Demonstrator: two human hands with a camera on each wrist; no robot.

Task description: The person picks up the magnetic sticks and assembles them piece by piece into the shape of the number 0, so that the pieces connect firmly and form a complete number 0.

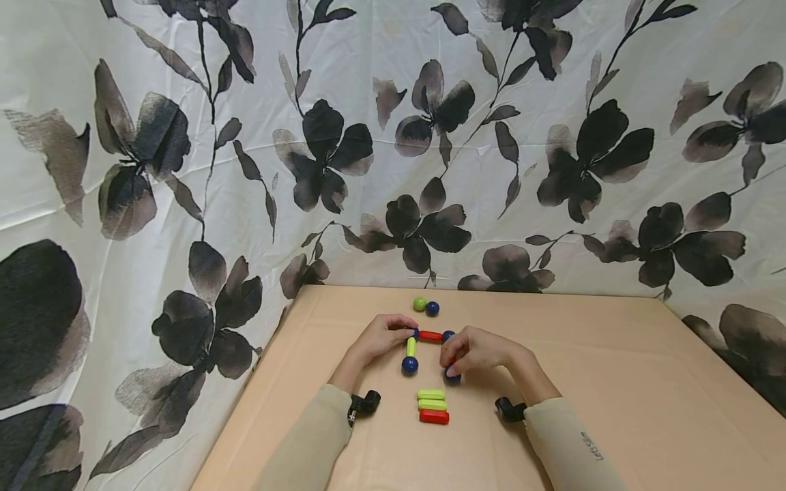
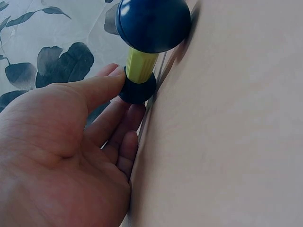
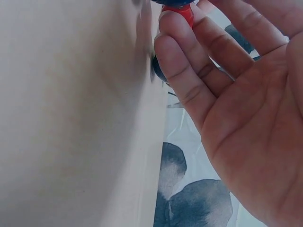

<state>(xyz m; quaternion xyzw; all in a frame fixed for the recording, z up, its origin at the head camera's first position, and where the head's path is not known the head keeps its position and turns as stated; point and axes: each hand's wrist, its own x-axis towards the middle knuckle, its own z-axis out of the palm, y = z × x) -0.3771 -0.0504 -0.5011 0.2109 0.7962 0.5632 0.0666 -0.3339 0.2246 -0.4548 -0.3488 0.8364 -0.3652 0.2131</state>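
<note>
A partial frame of magnetic-looking rods and balls lies on the table. My left hand (image 1: 385, 335) pinches its far-left blue ball (image 2: 137, 91) between thumb and fingers. From that ball a yellow-green rod (image 1: 411, 347) runs toward me to another blue ball (image 1: 409, 366), and a red rod (image 1: 431, 336) runs right to a third blue ball (image 1: 449, 335). My right hand (image 1: 482, 352) grips the near-right blue ball (image 1: 453, 377), its thumb on it. A second red rod (image 3: 185, 15) joins this ball, partly hidden by the fingers.
Two yellow-green rods (image 1: 431, 395) and a red rod (image 1: 434, 417) lie side by side nearer me. Beyond the frame sit a green ball (image 1: 419, 304) and a blue ball (image 1: 432, 309). A floral cloth (image 1: 393, 170) hangs behind the table's far edge.
</note>
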